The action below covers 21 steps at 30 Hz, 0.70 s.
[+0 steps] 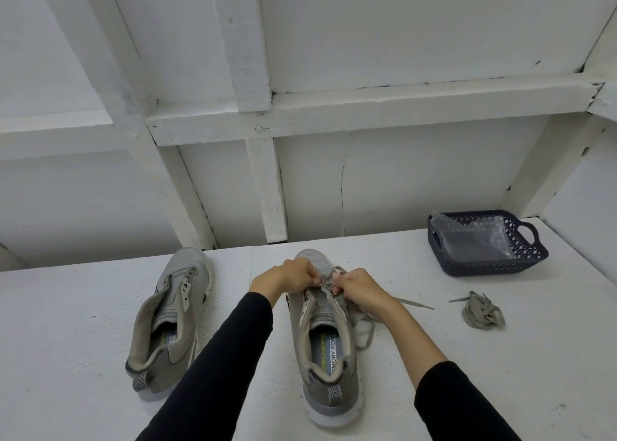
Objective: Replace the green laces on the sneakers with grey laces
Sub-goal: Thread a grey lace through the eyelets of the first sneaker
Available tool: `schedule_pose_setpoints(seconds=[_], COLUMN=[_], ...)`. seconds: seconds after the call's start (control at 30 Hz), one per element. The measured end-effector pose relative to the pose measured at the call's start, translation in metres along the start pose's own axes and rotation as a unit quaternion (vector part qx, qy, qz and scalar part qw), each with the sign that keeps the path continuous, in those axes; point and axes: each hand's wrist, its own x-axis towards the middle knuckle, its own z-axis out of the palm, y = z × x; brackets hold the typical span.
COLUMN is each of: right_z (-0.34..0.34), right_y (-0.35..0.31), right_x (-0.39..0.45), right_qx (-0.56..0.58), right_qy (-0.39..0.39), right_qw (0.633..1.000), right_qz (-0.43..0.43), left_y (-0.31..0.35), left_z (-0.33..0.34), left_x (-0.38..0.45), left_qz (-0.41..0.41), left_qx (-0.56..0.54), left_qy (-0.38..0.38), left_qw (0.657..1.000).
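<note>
Two grey sneakers stand on the white table, toes pointing away from me. The left sneaker [170, 320] has no lace in its eyelets. Over the front eyelets of the right sneaker [325, 347] both my hands pinch a grey lace [362, 327]. My left hand [287, 277] holds it on the left side, my right hand [360, 290] on the right. The lace's loose end trails right across the table. A bundled lace [482, 312], greyish-green, lies further right.
A dark blue plastic basket [531, 257] holding clear plastic bags sits at the back right of the table [83, 307]. White wall panels with beams rise directly behind the table's far edge.
</note>
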Motion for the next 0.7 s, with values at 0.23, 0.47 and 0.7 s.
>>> schedule_pose_setpoints(seconds=[0.23, 0.47, 0.7], right_z=[-0.004, -0.007, -0.009], right_y=[0.001, -0.008, -0.011], right_x=[0.002, 0.002, 0.004], right_qx=[0.04, 0.03, 0.005], right_qy=[-0.021, -0.045, -0.066], right_qw=[0.998, 0.997, 0.995], right_qz=[0.038, 0.062, 0.071], left_y=[-0.004, 0.003, -0.003], left_z=[-0.007, -0.012, -0.014], left_x=[0.004, 0.013, 0.013], left_qz=[0.034, 0.006, 0.021], left_qx=[-0.069, -0.016, -0.021], left_qy=[-0.051, -0.081, -0.087], left_qw=[0.996, 0.997, 0.996])
